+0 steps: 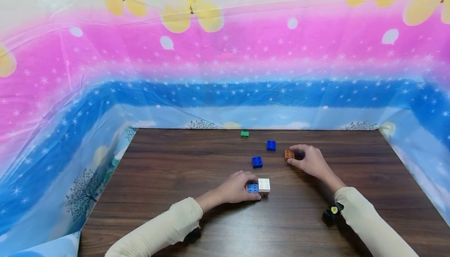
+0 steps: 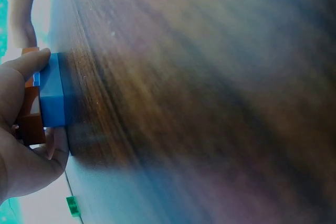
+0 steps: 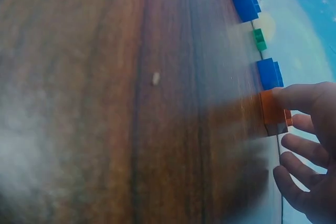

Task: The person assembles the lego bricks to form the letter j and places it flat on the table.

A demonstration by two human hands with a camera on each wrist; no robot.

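My left hand [image 1: 239, 187] grips a small assembly of toy bricks at the near middle of the table. In the head view a light blue brick [image 1: 252, 188] and a white brick [image 1: 264, 183] show on its top, side by side. The left wrist view shows a blue brick [image 2: 54, 98] at the bottom, with brown-orange bricks [image 2: 32, 116] above it, between thumb and fingers. Farther right, my right hand [image 1: 311, 162] pinches an orange brick [image 1: 289, 154] between thumb and index finger; the other fingers are spread in the right wrist view.
Two dark blue bricks [image 1: 257, 162] [image 1: 271, 145] lie between the hands and beyond. A green brick [image 1: 244, 134] sits near the far edge of the wooden table [image 1: 168, 151]. A patterned cloth [image 1: 225, 93] rises behind the table and along its sides.
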